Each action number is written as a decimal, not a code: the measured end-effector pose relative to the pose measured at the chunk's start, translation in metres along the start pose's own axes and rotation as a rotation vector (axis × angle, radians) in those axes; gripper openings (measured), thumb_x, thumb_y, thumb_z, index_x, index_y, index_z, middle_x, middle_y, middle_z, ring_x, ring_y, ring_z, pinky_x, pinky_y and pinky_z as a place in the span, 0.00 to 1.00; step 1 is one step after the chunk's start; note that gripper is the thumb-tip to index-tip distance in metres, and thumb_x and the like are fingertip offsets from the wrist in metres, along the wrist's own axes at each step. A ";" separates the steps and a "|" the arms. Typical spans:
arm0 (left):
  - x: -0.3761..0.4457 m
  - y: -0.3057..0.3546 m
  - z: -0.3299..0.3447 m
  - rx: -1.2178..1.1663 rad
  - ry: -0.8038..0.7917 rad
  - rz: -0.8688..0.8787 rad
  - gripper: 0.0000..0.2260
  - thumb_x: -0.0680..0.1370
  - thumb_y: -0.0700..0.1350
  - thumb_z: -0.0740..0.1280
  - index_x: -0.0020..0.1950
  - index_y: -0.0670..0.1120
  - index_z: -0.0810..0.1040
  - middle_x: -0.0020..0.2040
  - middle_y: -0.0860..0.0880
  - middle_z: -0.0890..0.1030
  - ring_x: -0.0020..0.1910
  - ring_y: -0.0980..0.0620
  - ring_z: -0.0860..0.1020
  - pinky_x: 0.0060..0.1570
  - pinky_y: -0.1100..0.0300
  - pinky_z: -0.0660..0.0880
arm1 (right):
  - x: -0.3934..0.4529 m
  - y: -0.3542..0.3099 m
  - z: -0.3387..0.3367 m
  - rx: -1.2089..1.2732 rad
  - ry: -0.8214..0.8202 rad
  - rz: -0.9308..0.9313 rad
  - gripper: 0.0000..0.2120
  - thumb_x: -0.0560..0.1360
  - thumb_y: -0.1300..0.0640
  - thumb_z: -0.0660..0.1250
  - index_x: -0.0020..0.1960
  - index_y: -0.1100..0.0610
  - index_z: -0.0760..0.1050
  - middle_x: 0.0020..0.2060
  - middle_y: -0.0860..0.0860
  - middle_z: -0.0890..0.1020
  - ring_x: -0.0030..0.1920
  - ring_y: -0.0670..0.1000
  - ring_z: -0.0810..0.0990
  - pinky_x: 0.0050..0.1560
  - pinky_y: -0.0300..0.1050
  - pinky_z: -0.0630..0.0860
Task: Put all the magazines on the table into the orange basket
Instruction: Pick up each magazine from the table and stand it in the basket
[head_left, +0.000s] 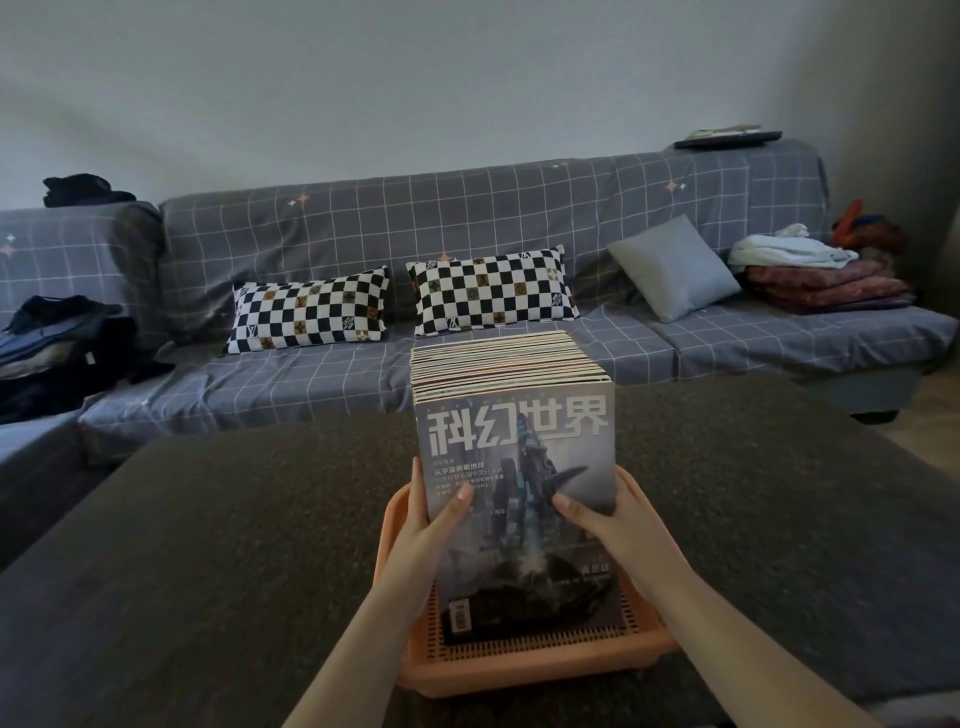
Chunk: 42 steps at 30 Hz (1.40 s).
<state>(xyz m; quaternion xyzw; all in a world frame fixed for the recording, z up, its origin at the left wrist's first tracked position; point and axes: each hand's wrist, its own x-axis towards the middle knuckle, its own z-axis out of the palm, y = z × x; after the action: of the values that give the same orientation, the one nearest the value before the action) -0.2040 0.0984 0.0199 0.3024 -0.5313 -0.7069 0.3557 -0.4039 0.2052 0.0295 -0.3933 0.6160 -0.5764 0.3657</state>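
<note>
Behind the dark tabletop (208, 545) a grey checked sofa (467, 218) is running along the wall, carrying three cushions: two black-and-white chequered ones (310, 310) (493, 291) and one plain grey one (672, 267). Folded clothes are lying at both ends of it.

Both forearms are reaching forward from the bottom edge and converging on a thick stack of magazines (514, 457), which is standing upright in the orange basket (530, 670) on the tabletop's near part. One stack and one basket are showing; the stack's copies are too tightly packed to count, though there seem to be a few dozen.

The left hand (431, 525) is clasping the stack's left edge, its thumb lying across the front cover and its fingers wrapping behind. The right hand (605, 514) is mirroring it on the right edge, thumb pressing on the cover. Each grip is therefore closed around the stack, holding it between the two palms. The front cover, with large white characters over a dark tower, is facing the camera, and its bottom edge is sitting inside the basket's slotted walls.
</note>
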 end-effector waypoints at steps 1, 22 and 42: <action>-0.003 0.002 0.003 0.055 0.026 0.000 0.48 0.63 0.57 0.77 0.77 0.59 0.55 0.64 0.51 0.74 0.52 0.53 0.84 0.46 0.52 0.82 | -0.001 -0.001 0.000 -0.026 0.017 -0.001 0.35 0.67 0.48 0.74 0.70 0.47 0.63 0.60 0.43 0.76 0.49 0.37 0.75 0.40 0.31 0.73; -0.077 -0.029 -0.055 -0.074 0.179 -0.343 0.23 0.67 0.40 0.72 0.59 0.54 0.74 0.51 0.43 0.85 0.46 0.44 0.84 0.46 0.49 0.78 | -0.086 0.053 -0.003 0.372 0.328 0.399 0.42 0.63 0.50 0.75 0.73 0.51 0.61 0.68 0.52 0.70 0.69 0.55 0.66 0.72 0.58 0.57; -0.020 -0.040 -0.006 -0.103 0.101 -0.345 0.21 0.66 0.40 0.74 0.55 0.54 0.73 0.48 0.43 0.86 0.41 0.45 0.85 0.42 0.50 0.79 | -0.050 0.062 -0.054 0.464 0.453 0.220 0.34 0.70 0.54 0.70 0.73 0.50 0.61 0.65 0.52 0.73 0.67 0.54 0.68 0.71 0.57 0.59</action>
<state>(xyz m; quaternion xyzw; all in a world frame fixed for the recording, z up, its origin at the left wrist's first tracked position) -0.1953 0.1189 -0.0188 0.4055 -0.4162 -0.7677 0.2704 -0.4352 0.2747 -0.0291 -0.0925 0.5728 -0.7310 0.3593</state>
